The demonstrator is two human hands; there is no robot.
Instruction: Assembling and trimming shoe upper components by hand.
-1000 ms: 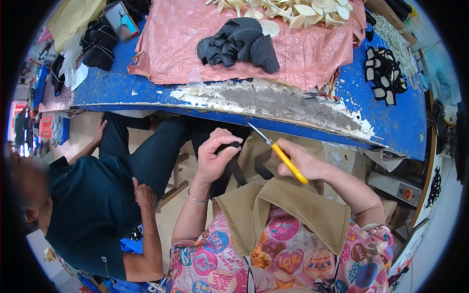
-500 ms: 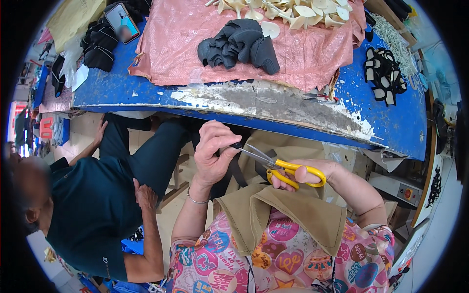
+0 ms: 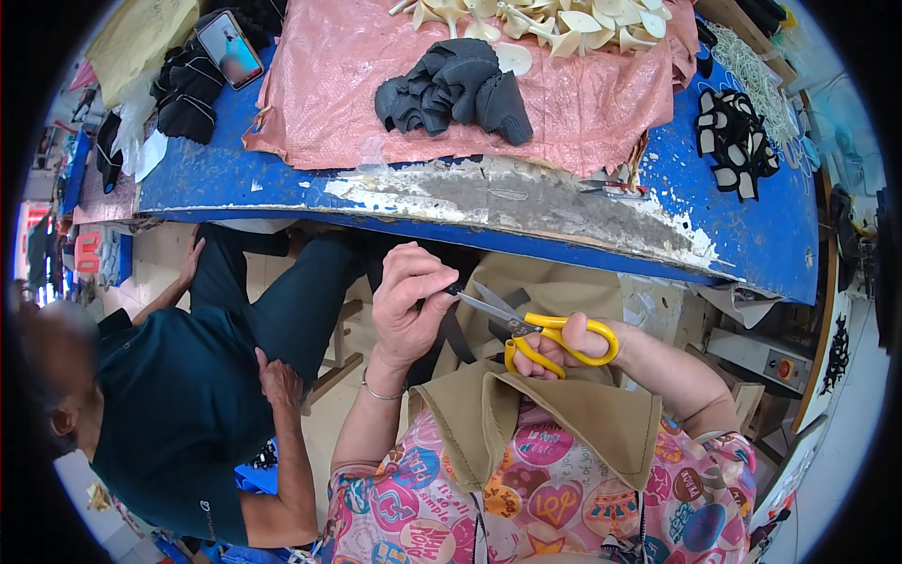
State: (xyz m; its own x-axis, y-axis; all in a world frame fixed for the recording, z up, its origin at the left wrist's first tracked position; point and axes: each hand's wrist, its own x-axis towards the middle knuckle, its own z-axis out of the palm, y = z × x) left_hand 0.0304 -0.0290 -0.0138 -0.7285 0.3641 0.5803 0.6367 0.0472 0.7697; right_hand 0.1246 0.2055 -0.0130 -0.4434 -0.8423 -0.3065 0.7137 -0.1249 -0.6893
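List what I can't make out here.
Head view:
Black piece: mostly hidden by the left hand.
Scissors: contact with the black piece is too small to tell.
Cream parts: pile cut off by the top edge.
Phone: screen partly blurred.

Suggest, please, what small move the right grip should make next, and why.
I would perhaps ease the yellow-handled scissors slightly closed: the right grip holds them with their blades parted, and one blade's tip is right by the small black piece pinched in the left grip.
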